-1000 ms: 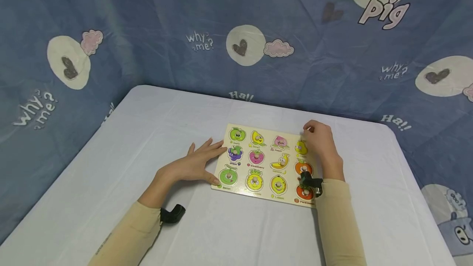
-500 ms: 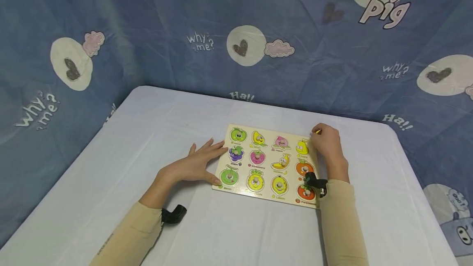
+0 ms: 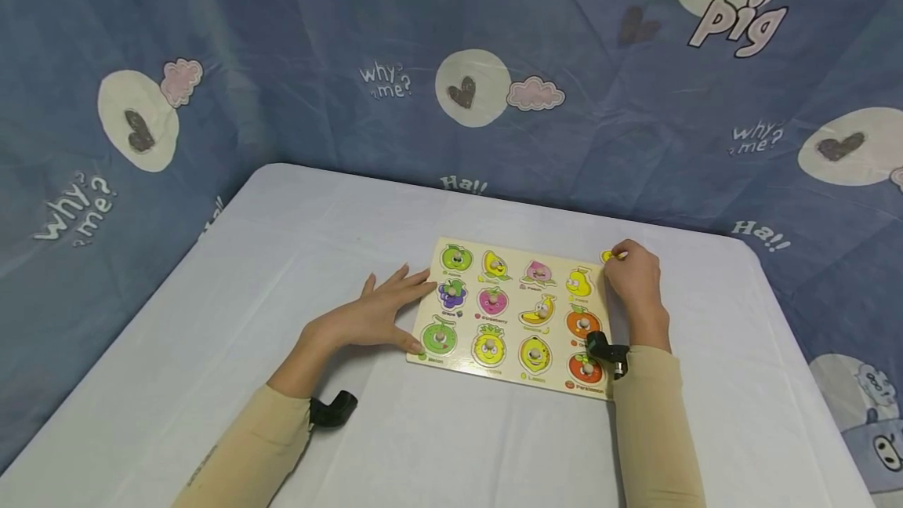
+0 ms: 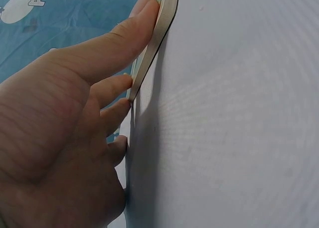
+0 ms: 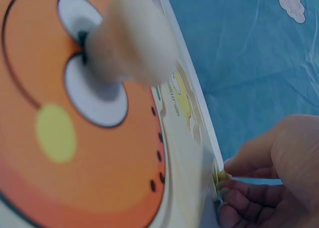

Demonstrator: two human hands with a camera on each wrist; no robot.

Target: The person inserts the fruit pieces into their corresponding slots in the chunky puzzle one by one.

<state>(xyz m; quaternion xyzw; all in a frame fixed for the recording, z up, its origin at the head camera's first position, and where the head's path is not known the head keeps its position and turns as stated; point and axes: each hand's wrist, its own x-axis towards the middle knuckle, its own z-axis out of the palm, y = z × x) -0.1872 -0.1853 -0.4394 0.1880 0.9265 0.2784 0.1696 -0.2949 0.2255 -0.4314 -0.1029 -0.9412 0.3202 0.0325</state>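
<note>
A wooden fruit puzzle board (image 3: 511,318) lies on the white table, with knobbed fruit pieces in its rows. My left hand (image 3: 367,315) spreads its fingers at the board's left edge. Its thumb touches the near left corner, and the left wrist view shows its fingertips (image 4: 125,81) along the board's side. Just past the far right corner, my right hand (image 3: 633,277) pinches a small yellow puzzle piece (image 3: 608,255), mostly hidden by the fingers. The pear picture (image 3: 578,283) on the board shows no knob. Close up in the right wrist view is the orange piece (image 5: 99,153) with its wooden knob (image 5: 132,38).
The white-covered table (image 3: 458,445) extends around the board on all sides. Behind it and to the sides hangs a blue printed cloth (image 3: 600,155). Black wrist cameras sit on both sleeves, the right one (image 3: 607,351) over the board's right edge.
My right hand has moved right, away from the pear picture to beyond the board's corner, and the yellow piece in its fingers has come into sight. The left hand stays in place.
</note>
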